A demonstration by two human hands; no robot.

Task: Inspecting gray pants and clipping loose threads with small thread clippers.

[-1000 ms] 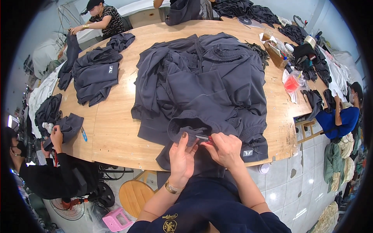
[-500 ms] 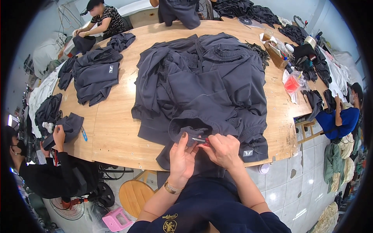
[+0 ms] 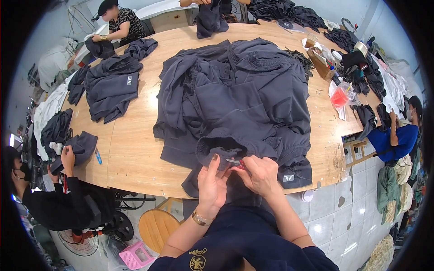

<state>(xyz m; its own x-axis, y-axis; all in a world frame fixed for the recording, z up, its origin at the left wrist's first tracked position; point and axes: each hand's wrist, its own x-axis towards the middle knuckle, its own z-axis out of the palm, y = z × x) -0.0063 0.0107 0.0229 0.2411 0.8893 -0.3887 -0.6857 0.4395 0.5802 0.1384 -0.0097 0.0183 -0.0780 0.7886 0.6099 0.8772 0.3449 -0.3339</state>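
A pair of red-handled thread snips (image 3: 233, 161) is gripped in my right hand (image 3: 260, 175), its metal blades pointing left toward my other hand. My left hand (image 3: 211, 187) pinches the near edge of a dark grey garment with a gathered elastic waistband (image 3: 220, 133), thumb raised along the fabric. The blades lie close to that pinched edge; whether any thread is between them is too small to tell. Under and beyond it spreads a heap of similar dark grey garments (image 3: 235, 97), one showing a light square label (image 3: 288, 178) right of my right hand.
More dark garments (image 3: 113, 86) lie at the left of the wooden table (image 3: 147, 108), near a blue cutter (image 3: 98, 156). Toward the right are a cardboard box (image 3: 322, 65) and a bagged red drink (image 3: 340, 97). Several people work around the table. A wooden stool (image 3: 158, 230) stands below its front edge.
The snips' blades have shifted slightly, while both my hands stay almost in place. Across the table, a person's dark garment has been raised and bunched; the far-left person's hands have moved a little.
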